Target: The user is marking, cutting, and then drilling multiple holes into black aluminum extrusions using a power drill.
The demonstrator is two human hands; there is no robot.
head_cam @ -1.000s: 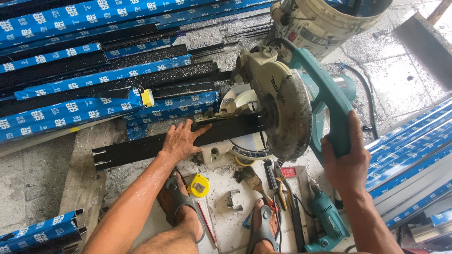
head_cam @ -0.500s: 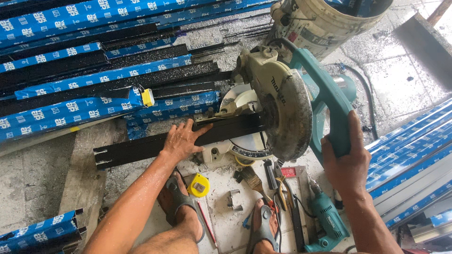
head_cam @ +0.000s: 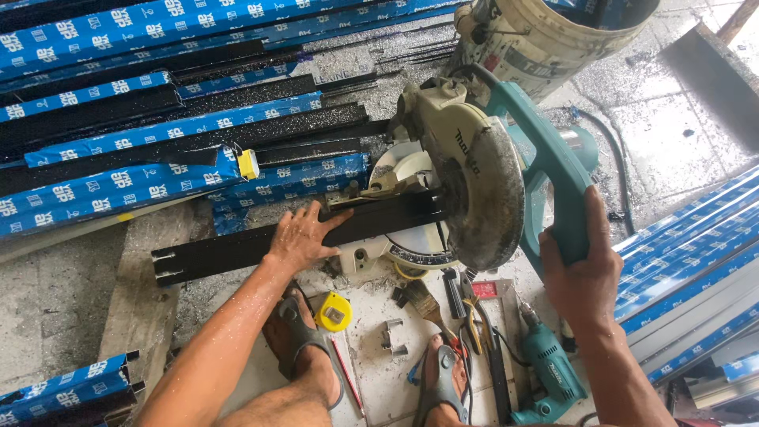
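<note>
1. My left hand is pressed flat, fingers spread, on top of the black metal profile. It's not wrapped around it, just pinning it down against the saw's fence.
2. The profile lies across the base of the miter saw, its right end under the blade guard and its long left end sticking out over the concrete ledge.
3. My right hand is closed tight around the saw's teal handle, and the head is down at the profile.
4. Feel-wise, I'd guess a thin-walled hollow section: light, stiff lengthwise, dusty and a bit slick on the coating. The cut ends probably come out sharp, so I'd hold it on the flat face, close to the blade but clear of it.
5. That overhanging left end looks like it wants to tip, hence the downward pressure.
6. A yellow tape measure sits by my left foot, and a teal drill is on the floor below my right wrist.
</note>
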